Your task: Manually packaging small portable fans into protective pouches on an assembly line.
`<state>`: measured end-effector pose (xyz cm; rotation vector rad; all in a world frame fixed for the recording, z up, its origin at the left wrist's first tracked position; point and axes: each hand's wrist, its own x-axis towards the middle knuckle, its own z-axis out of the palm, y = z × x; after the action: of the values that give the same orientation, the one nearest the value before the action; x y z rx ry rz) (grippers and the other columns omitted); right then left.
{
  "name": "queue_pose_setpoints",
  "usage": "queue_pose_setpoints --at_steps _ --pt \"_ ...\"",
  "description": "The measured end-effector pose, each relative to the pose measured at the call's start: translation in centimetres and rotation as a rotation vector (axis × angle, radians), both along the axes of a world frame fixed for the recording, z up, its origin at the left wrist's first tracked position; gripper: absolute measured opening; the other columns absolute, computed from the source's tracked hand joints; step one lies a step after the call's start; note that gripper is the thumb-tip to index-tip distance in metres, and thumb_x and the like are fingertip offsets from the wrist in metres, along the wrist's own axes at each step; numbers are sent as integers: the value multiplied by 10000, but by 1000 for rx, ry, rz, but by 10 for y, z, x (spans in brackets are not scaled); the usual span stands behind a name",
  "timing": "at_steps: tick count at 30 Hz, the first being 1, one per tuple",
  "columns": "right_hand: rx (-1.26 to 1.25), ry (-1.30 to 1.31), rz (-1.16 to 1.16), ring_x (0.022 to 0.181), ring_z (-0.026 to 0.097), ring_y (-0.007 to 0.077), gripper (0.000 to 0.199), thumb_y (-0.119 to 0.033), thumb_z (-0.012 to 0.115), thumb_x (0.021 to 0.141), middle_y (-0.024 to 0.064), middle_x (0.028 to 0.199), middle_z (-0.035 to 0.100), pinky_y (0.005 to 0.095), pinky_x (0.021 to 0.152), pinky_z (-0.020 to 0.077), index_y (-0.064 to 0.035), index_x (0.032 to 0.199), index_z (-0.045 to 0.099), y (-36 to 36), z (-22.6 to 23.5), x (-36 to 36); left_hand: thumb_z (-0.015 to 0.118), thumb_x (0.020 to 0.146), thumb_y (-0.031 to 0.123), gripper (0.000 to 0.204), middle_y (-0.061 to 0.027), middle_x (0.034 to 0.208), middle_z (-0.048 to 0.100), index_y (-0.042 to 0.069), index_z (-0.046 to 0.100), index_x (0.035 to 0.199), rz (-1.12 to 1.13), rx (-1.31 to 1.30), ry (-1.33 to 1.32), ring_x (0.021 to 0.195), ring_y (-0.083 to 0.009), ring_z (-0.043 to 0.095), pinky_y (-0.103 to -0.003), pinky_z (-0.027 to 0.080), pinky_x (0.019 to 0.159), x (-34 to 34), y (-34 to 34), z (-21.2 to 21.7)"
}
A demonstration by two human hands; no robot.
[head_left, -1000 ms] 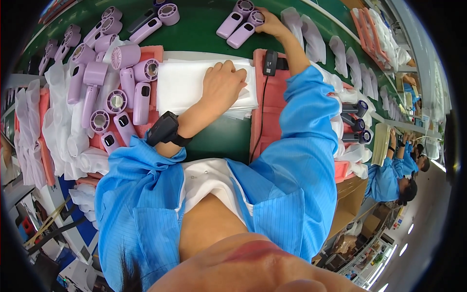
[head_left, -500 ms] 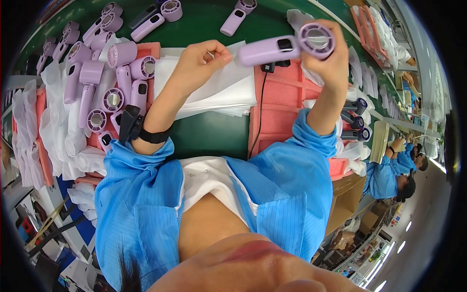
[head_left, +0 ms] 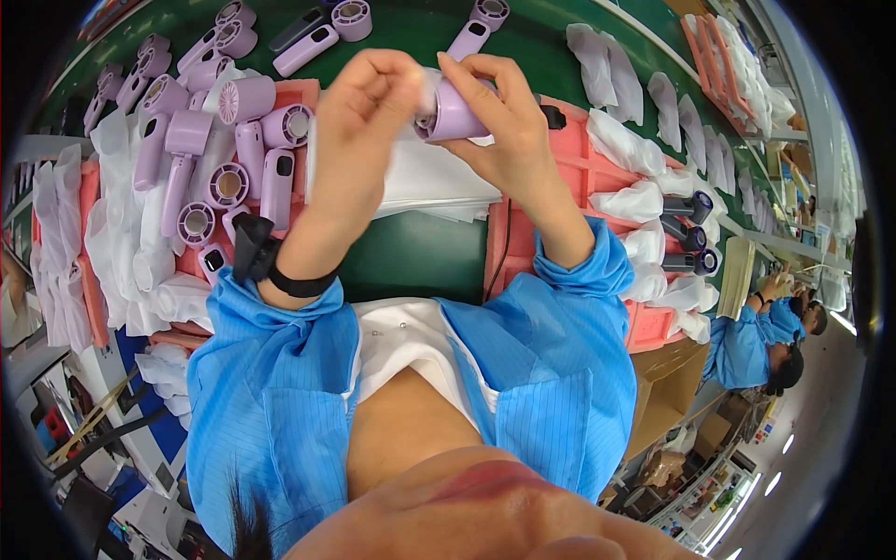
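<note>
Lilac plastic handheld fan (head_left: 455, 112): raised above the bench between both hands, its round head end turned toward the camera; the rest of its body is hidden behind the fingers.
Right hand (head_left: 509, 131): wrapped round the fan from the right, thumb and fingers curled closed on its body.
Left hand (head_left: 369, 103): fingertips pinched together at the fan's left edge, on a thin whitish film or wrapper (head_left: 428, 89) that is too blurred to make out clearly.
Left wrist: a black band with a small black box (head_left: 252, 249) on it, just above the cuff of the blue striped work coat (head_left: 271, 392).
Stack of white foam sheets (head_left: 429, 182): lying flat on the bench directly under the raised hands.
Green bench top (head_left: 411, 257): bare patch showing between the sheets and the person's body.
Pink moulded tray, left (head_left: 299, 93): holds more lilac fans (head_left: 233, 159), some lying on their sides, some with the round grille facing up, resting on white wrapping.
Pink moulded tray, right (head_left: 597, 177): holds white-wrapped bundles (head_left: 635, 201) and a few dark fans (head_left: 686, 233) at its far edge; a black cable (head_left: 504, 247) runs down along its left side.
Far edge of bench: further lilac fans (head_left: 322, 37) lie loose on the green surface, well apart from the hands.
Co-worker in a blue coat (head_left: 751, 341): bent over the same line at the right rim.
</note>
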<state>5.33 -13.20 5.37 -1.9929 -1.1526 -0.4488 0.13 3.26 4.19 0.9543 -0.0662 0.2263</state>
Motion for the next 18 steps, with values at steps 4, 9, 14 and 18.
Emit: queue_pose_setpoints --at_steps 4,9,14,18 --pt "11 -78 -58 934 578 269 686 56 762 577 126 1080 540 314 746 495 -56 1232 595 -1 1 4 645 802 -2 309 -34 831 637 61 587 1099 483 979 -453 750 -175 586 -282 477 619 -13 -27 0" --pt "63 -136 -237 915 568 281 658 1 789 577 130 1078 529 332 743 499 -24 1193 559 -15 -3 18 714 660 -8 553 -71 1001 591 87 568 1185 482 1128 -572 762 -235 586 -316 486 591 -9 -30 -4" --pt "237 295 -196 950 552 204 735 -52 821 598 107 1123 528 322 798 502 -3 1236 460 -5 -16 -8 763 632 45 600 -93 1179 506 101 564 1195 342 1131 -313 862 -247 592 -324 494 660 -6 -21 1" --pt "396 754 217 1058 527 194 804 -59 819 626 105 1211 507 337 848 492 -7 1305 392 -22 4 -4 783 658 84 603 -102 1213 493 101 549 1213 196 1034 -405 1013 -246 560 -334 477 787 -2 -3 7"
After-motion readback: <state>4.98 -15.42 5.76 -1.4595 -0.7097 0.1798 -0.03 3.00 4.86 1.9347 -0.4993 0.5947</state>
